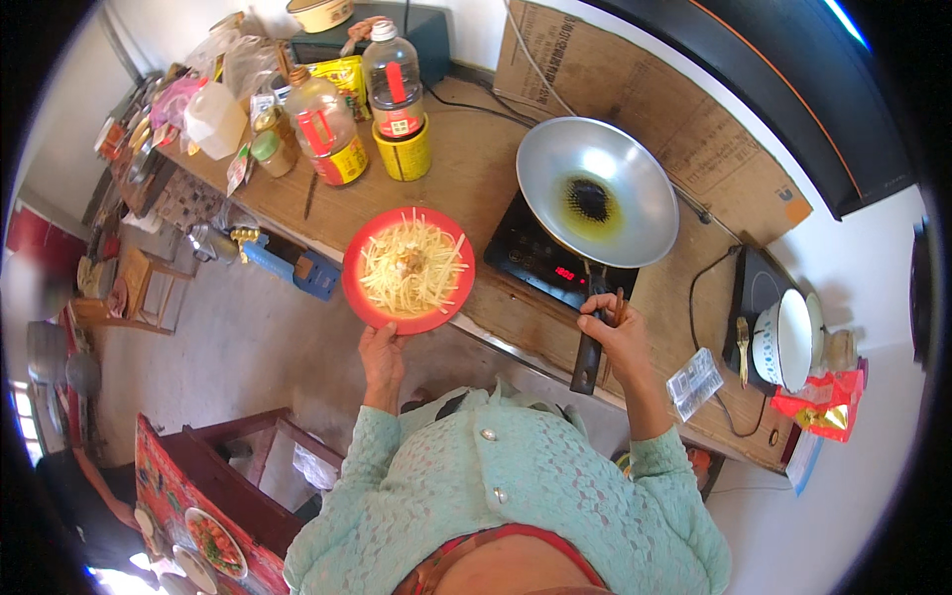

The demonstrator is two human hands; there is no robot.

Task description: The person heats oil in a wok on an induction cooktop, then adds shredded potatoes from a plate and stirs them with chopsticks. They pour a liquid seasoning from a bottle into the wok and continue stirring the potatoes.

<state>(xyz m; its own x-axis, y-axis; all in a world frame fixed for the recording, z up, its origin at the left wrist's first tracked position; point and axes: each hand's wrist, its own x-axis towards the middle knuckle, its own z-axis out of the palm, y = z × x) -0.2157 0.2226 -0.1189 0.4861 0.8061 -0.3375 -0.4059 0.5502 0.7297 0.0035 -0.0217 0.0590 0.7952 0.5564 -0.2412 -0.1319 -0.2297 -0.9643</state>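
Observation:
My left hand is closed on the near rim of a red plate, held level just off the counter's front edge. Pale shredded potato is heaped on it, with a small brownish dab of seasoning on top. My right hand is closed around thin brown sticks that look like chopsticks. Its thumb and forefinger lie over or beside the dark handle of a wok; whether they touch it I cannot tell. The silvery wok sits on a black induction cooker with a lit red display. Dark, oily liquid pools in its bottom.
Two large oil bottles and a jar stand at the counter's back left. Cardboard leans behind the wok. Rightward are a white enamel basin, a clear plastic tray and a red packet. Another person's arm shows lower left.

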